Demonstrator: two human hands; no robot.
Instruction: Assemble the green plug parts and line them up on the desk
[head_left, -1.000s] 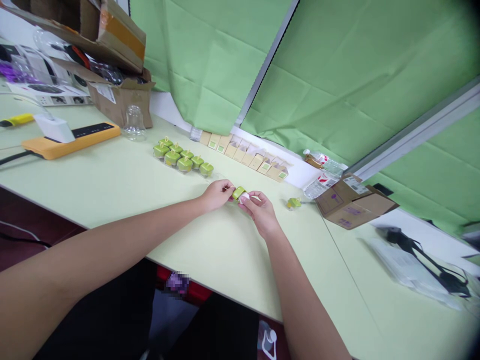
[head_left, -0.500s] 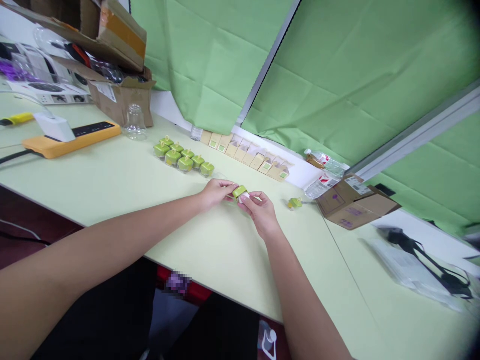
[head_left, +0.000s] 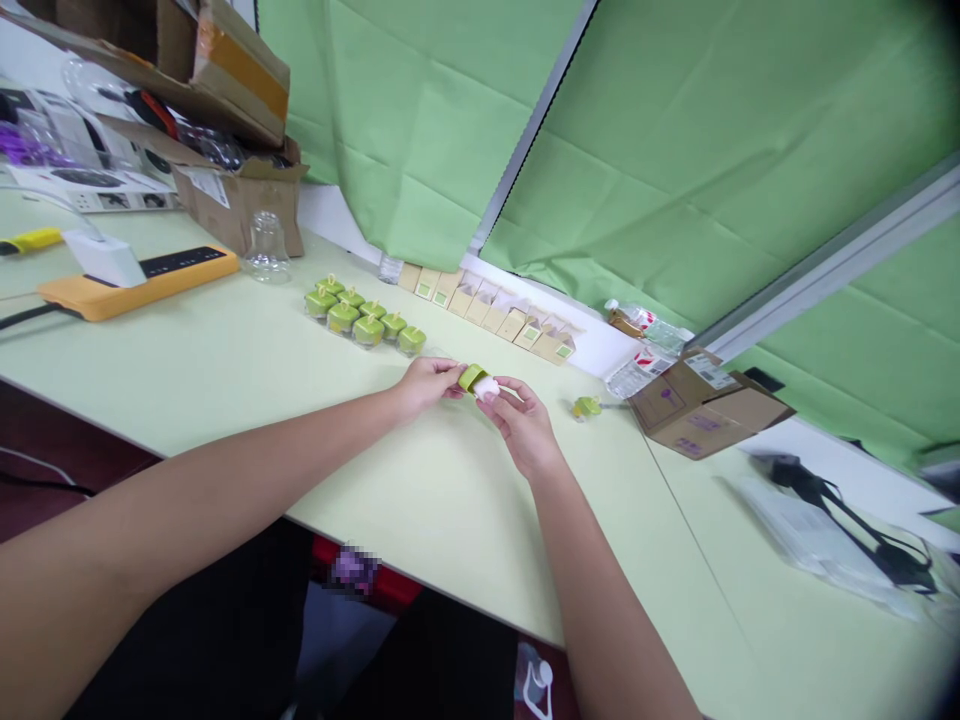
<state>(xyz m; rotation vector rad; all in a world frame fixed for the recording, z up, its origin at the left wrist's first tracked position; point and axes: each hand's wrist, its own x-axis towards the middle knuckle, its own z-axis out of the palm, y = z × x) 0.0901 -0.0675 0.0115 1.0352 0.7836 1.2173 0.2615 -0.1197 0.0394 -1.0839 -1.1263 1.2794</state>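
Note:
Over the middle of the pale table, my left hand (head_left: 431,386) pinches a small green lid (head_left: 472,377) by its left side, its hollow side tipped toward me. My right hand (head_left: 523,420) has thumb and fingers closed on a small white piece (head_left: 487,387), close against the lid's right edge. What the white piece is made of I cannot make out. Behind my left hand stand several small clear cups with green lids (head_left: 368,331), set in two rows. One more green-lidded cup (head_left: 586,407) sits apart, to the right of my right hand.
A row of small tan boxes (head_left: 491,308) lines the back edge. An orange power strip (head_left: 146,283), a clear plastic container (head_left: 267,248) and cardboard boxes (head_left: 232,205) occupy the left. Rightward are plastic bottles (head_left: 641,368), a carton (head_left: 697,405) and a black strap (head_left: 847,515).
The green lid has tilted so its hollow side shows, and the white piece has come away from it to the right, now more exposed in my right fingers.

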